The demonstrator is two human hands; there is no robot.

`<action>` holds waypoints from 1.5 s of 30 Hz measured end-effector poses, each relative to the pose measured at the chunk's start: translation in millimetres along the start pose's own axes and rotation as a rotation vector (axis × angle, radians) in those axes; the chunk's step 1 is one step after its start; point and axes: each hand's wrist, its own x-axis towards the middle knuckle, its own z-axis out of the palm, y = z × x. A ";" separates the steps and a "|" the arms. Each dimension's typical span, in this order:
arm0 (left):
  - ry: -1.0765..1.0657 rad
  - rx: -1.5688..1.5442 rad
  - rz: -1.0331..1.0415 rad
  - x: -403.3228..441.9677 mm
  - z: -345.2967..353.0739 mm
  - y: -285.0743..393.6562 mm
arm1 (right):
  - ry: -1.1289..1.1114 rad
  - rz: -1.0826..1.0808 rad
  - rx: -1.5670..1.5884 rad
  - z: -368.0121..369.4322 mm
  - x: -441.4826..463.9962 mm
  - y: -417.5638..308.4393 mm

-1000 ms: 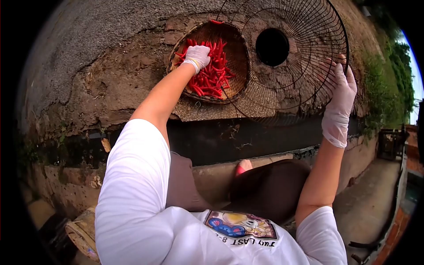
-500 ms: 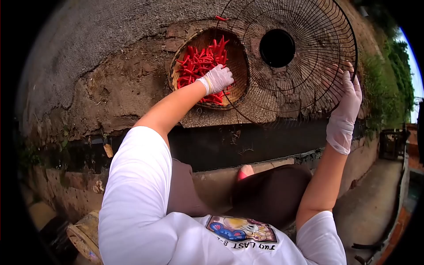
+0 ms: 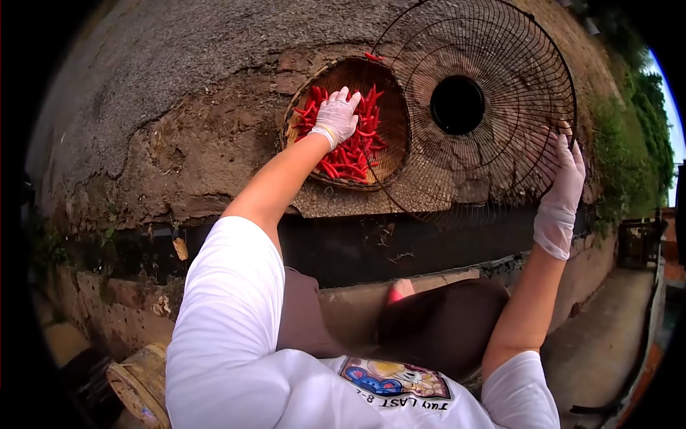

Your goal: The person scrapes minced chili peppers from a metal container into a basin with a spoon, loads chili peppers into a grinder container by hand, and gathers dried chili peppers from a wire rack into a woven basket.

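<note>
My left hand (image 3: pixel 337 118), in a thin whitish glove, lies over red chili peppers (image 3: pixel 351 156) in a round woven basket (image 3: pixel 397 136). Its fingers are spread on the pile, and their tips are partly lost among the peppers. At the right, my gloved right hand (image 3: pixel 562 171) grips the rim of a black wire fan guard (image 3: pixel 493 168). Its fingers show through the wires. The guard has a dark round centre and overlaps the basket's right edge. One loose pepper (image 3: pixel 373 56) is at the basket's far rim.
A dark water-filled ditch (image 3: pixel 343 250) runs between my legs (image 3: pixel 443 314) and the broken dirt bank (image 3: pixel 193 157) bearing the basket. A worn bucket (image 3: pixel 143 379) stands at lower left. Plants (image 3: pixel 618 157) grow at the right.
My left hand has moved up and left across the peppers, and its fingers have spread from a more closed shape. The right hand keeps its hold. The view has shifted slightly.
</note>
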 end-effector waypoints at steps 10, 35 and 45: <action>-0.452 0.177 0.001 14.1 -13.5 49.7 | -0.060 -0.012 0.032 4.0 -6.3 -7.4; -0.210 -0.192 -0.242 10.4 19.0 28.0 | -0.047 0.033 0.012 18.0 -4.4 3.8; -0.225 -0.364 -0.431 21.9 5.8 -23.9 | -0.051 -0.042 0.059 7.6 2.4 0.6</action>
